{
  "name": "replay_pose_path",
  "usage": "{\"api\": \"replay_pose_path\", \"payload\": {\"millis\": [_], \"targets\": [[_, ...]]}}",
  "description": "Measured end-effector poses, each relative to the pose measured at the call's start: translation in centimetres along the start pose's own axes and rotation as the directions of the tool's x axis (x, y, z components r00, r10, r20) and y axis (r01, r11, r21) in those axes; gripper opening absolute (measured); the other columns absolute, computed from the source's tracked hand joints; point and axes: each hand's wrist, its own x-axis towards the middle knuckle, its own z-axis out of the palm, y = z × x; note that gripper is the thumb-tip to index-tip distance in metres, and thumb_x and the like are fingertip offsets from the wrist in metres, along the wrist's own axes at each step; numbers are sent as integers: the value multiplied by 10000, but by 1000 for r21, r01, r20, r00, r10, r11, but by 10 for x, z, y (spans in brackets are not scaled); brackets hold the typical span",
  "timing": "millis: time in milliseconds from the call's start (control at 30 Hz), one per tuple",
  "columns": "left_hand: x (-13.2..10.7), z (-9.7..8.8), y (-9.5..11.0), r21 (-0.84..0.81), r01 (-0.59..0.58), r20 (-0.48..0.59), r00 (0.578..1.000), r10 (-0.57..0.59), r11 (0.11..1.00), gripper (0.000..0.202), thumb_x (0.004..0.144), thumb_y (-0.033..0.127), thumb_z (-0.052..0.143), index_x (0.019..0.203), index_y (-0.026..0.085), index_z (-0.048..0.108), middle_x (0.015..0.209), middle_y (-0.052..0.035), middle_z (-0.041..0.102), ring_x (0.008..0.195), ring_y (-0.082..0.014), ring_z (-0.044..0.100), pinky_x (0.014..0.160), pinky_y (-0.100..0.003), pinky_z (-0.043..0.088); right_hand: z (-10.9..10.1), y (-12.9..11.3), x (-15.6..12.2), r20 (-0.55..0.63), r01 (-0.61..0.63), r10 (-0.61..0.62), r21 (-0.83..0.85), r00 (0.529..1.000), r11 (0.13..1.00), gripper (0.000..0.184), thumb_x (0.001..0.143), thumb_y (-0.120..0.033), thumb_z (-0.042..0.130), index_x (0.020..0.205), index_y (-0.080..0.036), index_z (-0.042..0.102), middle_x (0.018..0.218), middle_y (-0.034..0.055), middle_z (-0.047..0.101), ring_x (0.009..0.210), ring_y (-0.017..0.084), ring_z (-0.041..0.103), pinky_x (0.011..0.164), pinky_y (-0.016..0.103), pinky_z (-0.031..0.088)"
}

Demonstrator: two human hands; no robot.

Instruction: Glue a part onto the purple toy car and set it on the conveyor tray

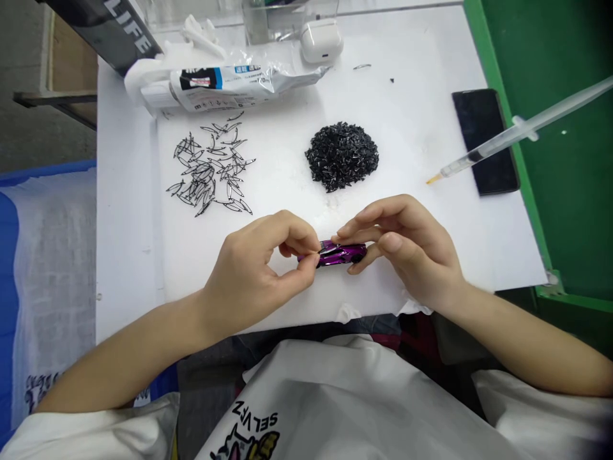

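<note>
Pinching the light, stiff, slick purple toy car (pixel 342 255) by its sides, left hand (pixel 249 275) and right hand (pixel 402 249) both close on it with their fingertips.

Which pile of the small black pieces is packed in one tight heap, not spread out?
The round heap nearest the syringe; its tiny pieces lie densely stacked. The other pile, further left in view, is loosely scattered, longer slender pieces.

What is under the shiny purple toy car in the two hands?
The white work board lies under the shiny purple toy car, held by the left hand and right hand. The car's underside is hidden, so any contact cannot be seen.
</note>
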Motion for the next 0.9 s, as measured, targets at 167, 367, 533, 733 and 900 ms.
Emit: {"api": "replay_pose_path", "payload": {"millis": [167, 367, 533, 733, 900], "targets": [[0, -1, 4, 139, -17, 46, 999, 11, 990, 153, 714, 39, 589, 739, 183, 544, 665, 63, 595, 605, -66, 535, 599, -198, 477, -1, 0, -1, 10, -14, 14, 26, 1000, 1000, 197, 882, -392, 511, 1024, -255, 510, 986, 25, 603, 978, 179, 623, 586, 232, 597], [1, -1, 4, 194, -5, 97, 995, -14, 981, 118, 730, 59, 581, 772, 168, 564, 676, 59, 626, 620, -65, 552, 618, -189, 469, -2, 0, -2, 30, -1, 0, 22, 1000, 1000, 216, 884, -412, 500, 1034, -256, 508, 989, 29, 597, 993, 187, 614, 607, 244, 600], [1, -2, 3, 210, -8, 127, 992, -19, 978, 113, 740, 67, 575, 783, 171, 568, 681, 55, 636, 631, -73, 560, 630, -194, 468, -3, 2, -2, 62, 22, -24, 31, 998, 999, 206, 896, -395, 484, 1051, -263, 512, 990, 21, 585, 1011, 179, 602, 609, 236, 599], [2, -2, 6, 239, -8, 144, 989, -27, 971, 111, 743, 71, 584, 773, 178, 571, 690, 60, 633, 632, -65, 555, 649, -192, 460, -2, 1, -2, 71, 45, -48, 52, 996, 998, 195, 896, -371, 492, 1046, -249, 518, 989, 21, 565, 1003, 165, 597, 612, 225, 597], [3, -2, 8, 270, -8, 144, 989, -32, 963, 121, 749, 73, 583, 785, 188, 572, 674, 68, 636, 618, -70, 555, 648, -202, 459, -2, 1, -2, 86, 60, -64, 50, 994, 997, 194, 902, -361, 486, 1049, -236, 509, 974, 21, 574, 977, 154, 600, 620, 223, 591]]}}
